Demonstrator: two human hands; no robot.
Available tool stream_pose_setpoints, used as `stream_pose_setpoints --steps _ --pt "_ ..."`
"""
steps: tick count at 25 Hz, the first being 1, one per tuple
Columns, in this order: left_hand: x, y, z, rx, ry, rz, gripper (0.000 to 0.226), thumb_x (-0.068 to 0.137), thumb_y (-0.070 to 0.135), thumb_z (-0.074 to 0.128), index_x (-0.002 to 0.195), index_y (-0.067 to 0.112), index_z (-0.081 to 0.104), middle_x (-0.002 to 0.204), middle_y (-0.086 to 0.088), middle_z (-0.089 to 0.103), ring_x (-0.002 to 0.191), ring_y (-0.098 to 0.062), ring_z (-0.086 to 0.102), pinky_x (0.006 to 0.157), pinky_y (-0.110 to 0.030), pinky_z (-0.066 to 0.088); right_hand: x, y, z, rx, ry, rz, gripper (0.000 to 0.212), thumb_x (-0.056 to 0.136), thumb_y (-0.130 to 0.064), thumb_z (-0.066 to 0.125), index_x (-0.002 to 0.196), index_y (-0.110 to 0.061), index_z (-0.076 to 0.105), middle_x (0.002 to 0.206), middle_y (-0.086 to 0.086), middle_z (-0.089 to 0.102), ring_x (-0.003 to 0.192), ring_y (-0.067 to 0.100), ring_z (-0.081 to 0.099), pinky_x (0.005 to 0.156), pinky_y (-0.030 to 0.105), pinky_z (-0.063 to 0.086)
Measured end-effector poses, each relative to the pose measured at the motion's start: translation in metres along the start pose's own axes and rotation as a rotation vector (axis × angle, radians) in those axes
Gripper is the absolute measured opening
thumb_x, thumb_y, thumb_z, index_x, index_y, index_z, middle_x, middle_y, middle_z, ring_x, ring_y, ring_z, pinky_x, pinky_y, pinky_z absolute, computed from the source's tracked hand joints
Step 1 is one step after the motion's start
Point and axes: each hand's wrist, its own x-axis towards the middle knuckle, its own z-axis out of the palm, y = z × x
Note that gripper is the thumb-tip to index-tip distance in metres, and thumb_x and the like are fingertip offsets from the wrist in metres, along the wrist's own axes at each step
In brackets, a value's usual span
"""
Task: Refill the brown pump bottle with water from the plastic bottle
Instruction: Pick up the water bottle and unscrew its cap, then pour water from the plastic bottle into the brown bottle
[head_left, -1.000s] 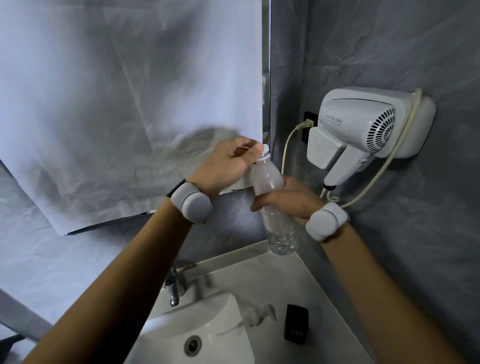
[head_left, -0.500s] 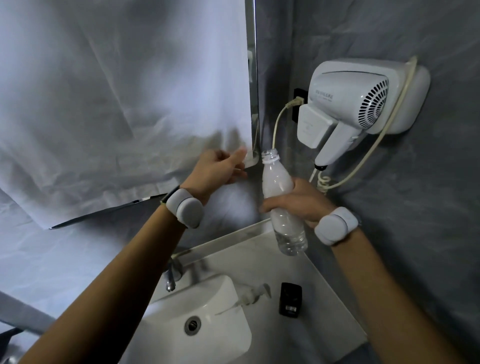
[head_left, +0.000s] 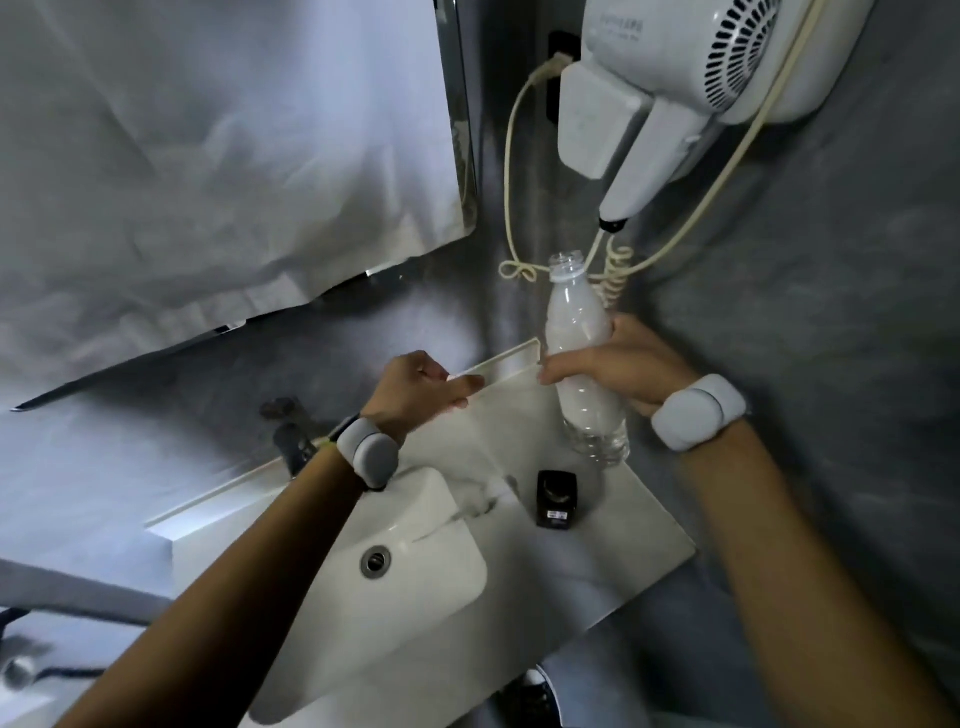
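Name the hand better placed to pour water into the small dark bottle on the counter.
Right. The right hand grips the uncapped clear plastic bottle, upright just beyond the small dark brown bottle on the white counter. The left hand hovers farther left, fingers curled.

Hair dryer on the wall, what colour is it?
The hair dryer is white, its cord cream; head view, upper right.

The plastic bottle is uncapped — left hand lowered, seemingly toward counter.
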Motion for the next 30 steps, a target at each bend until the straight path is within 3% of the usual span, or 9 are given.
stream_pose_setpoints --steps 5,13,16,20,24,30 --pt "-0.004 -0.048 0.036 0.132 -0.126 -0.048 0.044 0.072 0.041 0.093 0.083 0.013 0.061 0.070 -0.009 0.080 0.058 -0.010 0.071 0.067 -0.026 0.055 -0.009 0.033 0.002 0.010 -0.014 0.063 0.067 0.037 -0.031 0.094 0.097 -0.007 0.076 0.099 0.017 0.080 0.096 0.035 0.078 0.088 0.059 0.063" --pt "-0.003 -0.115 0.097 0.343 -0.374 -0.182 0.046 0.076 0.054 0.085 0.073 0.010 0.073 0.081 -0.014 0.081 0.062 -0.014 0.067 0.056 -0.020 0.047 -0.011 0.086 -0.005 0.071 -0.008 0.150 0.066 0.037 -0.032 0.097 0.099 -0.018 0.077 0.098 0.007 0.082 0.095 0.027 0.079 0.090 0.054 0.064" --pt "-0.006 -0.136 0.122 0.448 -0.452 -0.247 0.040 0.081 0.052 0.082 0.073 0.013 0.075 0.071 -0.008 0.077 0.061 -0.014 0.066 0.056 -0.019 0.044 -0.010 0.102 -0.006 0.093 0.011 0.175 0.067 0.035 -0.034 0.099 0.097 -0.021 0.078 0.095 0.001 0.083 0.092 0.021 0.079 0.090 0.049 0.065" --pt "-0.009 -0.165 0.150 0.521 -0.560 -0.313 0.045 0.084 0.051 0.080 0.072 0.008 0.077 0.067 -0.005 0.073 0.081 -0.025 0.078 0.082 -0.027 0.059 -0.008 0.121 -0.011 0.097 0.006 0.188 0.063 0.037 -0.034 0.098 0.095 -0.021 0.078 0.092 -0.002 0.083 0.090 0.019 0.079 0.089 0.045 0.065" --pt "-0.013 -0.183 0.170 0.540 -0.568 -0.375 0.044 0.082 0.050 0.082 0.080 0.007 0.080 0.092 -0.015 0.083 0.094 -0.031 0.081 0.090 -0.033 0.062 -0.006 0.135 -0.015 0.084 -0.020 0.174 0.060 0.040 -0.028 0.095 0.097 -0.023 0.077 0.092 -0.003 0.083 0.090 0.017 0.079 0.087 0.044 0.065" --pt "-0.018 -0.202 0.183 0.536 -0.507 -0.332 0.036 0.083 0.043 0.084 0.075 0.009 0.075 0.098 -0.022 0.081 0.100 -0.035 0.078 0.091 -0.037 0.061 -0.002 0.146 -0.018 0.065 -0.050 0.185 0.069 0.038 -0.031 0.095 0.103 -0.020 0.076 0.096 0.001 0.082 0.094 0.022 0.078 0.090 0.047 0.064"
